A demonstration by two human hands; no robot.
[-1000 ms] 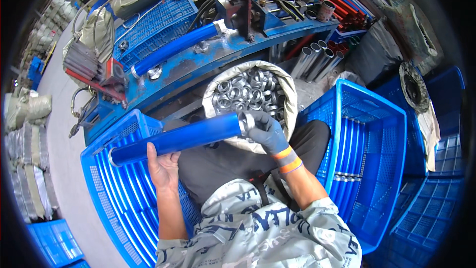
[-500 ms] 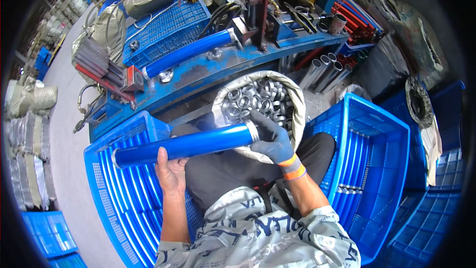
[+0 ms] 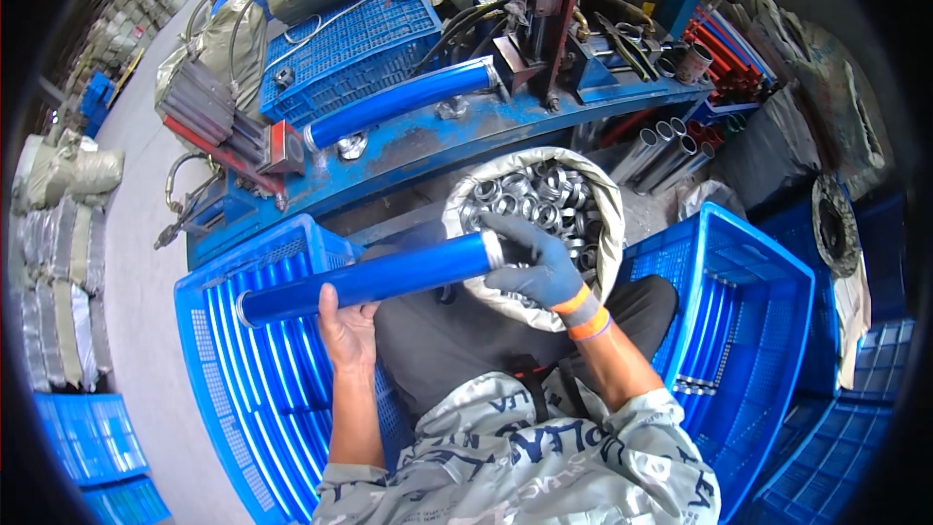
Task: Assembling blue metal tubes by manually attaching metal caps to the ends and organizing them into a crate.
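Note:
A shiny blue tube (image 3: pixel 398 274) with a silver ring at each end lies across my lap in mid-air, its right end slightly higher. Bare, my left hand (image 3: pixel 347 331) supports it from beneath, thumb up along the near side. My right hand (image 3: pixel 535 267), in a dark grey glove with an orange-striped cuff, grips the right end by its ring. Just beyond that hand stands a pale sack (image 3: pixel 614 233) of loose metal rings (image 3: pixel 530 196). A second blue tube (image 3: pixel 403 102) rests on the blue machine bench (image 3: pixel 389 170) ahead.
Left of my legs, a blue crate (image 3: pixel 199 331) holds several blue tubes. Another blue crate (image 3: pixel 792 331) on my right has tubes in its left part. Bare metal pipes (image 3: pixel 656 156) lean under the bench's right end. Upturned blue crates (image 3: pixel 340 53) stand behind the bench.
The whole view has shifted, so the surroundings sit further right and lower. My right hand's fingers have moved slightly about the tube's end; both hands still hold the tube.

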